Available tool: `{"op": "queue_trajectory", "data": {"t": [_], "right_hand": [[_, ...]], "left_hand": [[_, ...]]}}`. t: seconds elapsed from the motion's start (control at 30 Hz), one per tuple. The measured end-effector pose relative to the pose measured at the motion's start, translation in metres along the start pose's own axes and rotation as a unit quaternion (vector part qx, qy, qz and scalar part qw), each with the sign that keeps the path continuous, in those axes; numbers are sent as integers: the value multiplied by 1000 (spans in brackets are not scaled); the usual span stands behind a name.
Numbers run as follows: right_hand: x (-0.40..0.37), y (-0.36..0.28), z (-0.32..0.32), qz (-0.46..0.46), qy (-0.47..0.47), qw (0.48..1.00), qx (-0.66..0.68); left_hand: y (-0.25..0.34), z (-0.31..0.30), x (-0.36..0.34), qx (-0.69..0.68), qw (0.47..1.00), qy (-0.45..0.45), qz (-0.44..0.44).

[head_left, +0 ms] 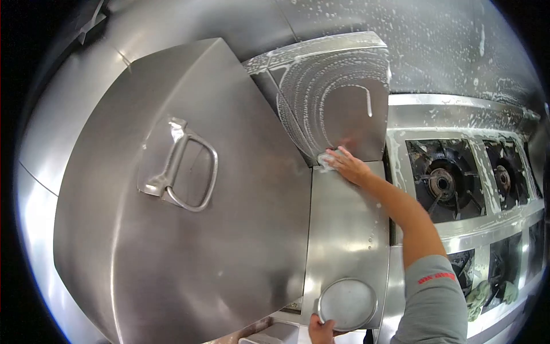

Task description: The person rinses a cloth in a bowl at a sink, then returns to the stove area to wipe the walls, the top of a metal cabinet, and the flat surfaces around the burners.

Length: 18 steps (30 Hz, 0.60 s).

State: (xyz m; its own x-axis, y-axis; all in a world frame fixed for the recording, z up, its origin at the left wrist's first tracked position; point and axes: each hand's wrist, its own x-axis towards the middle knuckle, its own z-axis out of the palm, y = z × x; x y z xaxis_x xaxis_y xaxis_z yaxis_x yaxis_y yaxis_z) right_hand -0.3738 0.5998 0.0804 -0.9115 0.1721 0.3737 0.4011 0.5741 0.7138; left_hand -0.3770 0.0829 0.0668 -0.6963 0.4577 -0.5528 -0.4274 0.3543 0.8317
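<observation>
My right hand (348, 165) presses a whitish, foam-covered scrubbing pad (326, 161) against the foot of an upright stainless steel panel (355, 117). Arcs of white suds curve across that panel above the hand. The fingers partly cover the pad, so its exact kind is hard to make out. Low in the view, my left hand (322, 331) grips the rim of a round metal bowl (348, 302). The bowl looks filled with a pale greyish liquid and is held over the near end of a narrow steel counter (346, 229).
A large steel hood-like cover (240, 252) with a metal handle (212, 172) fills the left side. To the right is a gas range with black burners (442, 182) and foam along its frame. Greenish cloths (476, 301) lie near the front burners. Suds spot the back wall (435, 46).
</observation>
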Motion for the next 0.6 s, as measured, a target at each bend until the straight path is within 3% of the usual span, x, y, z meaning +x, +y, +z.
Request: {"op": "queue_trajectory", "data": {"t": [0.03,0.1,0.17,0.2,0.23,0.33,0.4,0.47,0.53,0.57,0.6], "right_hand": [[-4,6,-5,13,-26,999,14],[23,58,-47,92,0,996,9],[52,120,-109,226,48,972,37],[67,144,-118,295,127,947,13],[75,160,-135,327,140,935,9],[72,140,-119,260,82,962,33],[30,81,-42,123,130,984,-5],[-37,51,-14,-85,-61,994,-29],[-63,69,-15,-72,-80,994,6],[-69,82,-20,-63,-98,992,40],[-68,101,-34,-17,-82,996,43]], "left_hand": [[-18,-15,8,-12,999,8,53],[-21,-42,2,-53,998,3,35],[-7,-50,-10,-108,994,2,-2],[6,-54,-16,-115,993,7,-25],[-12,-69,-6,-86,996,20,24],[35,-69,-29,-63,996,27,-56],[72,-57,-54,18,995,47,-81],[106,-40,-71,109,986,71,-101],[111,-41,-78,124,985,70,-95],[81,-67,-72,14,996,32,-85],[83,-68,-76,17,995,31,-90]]}}
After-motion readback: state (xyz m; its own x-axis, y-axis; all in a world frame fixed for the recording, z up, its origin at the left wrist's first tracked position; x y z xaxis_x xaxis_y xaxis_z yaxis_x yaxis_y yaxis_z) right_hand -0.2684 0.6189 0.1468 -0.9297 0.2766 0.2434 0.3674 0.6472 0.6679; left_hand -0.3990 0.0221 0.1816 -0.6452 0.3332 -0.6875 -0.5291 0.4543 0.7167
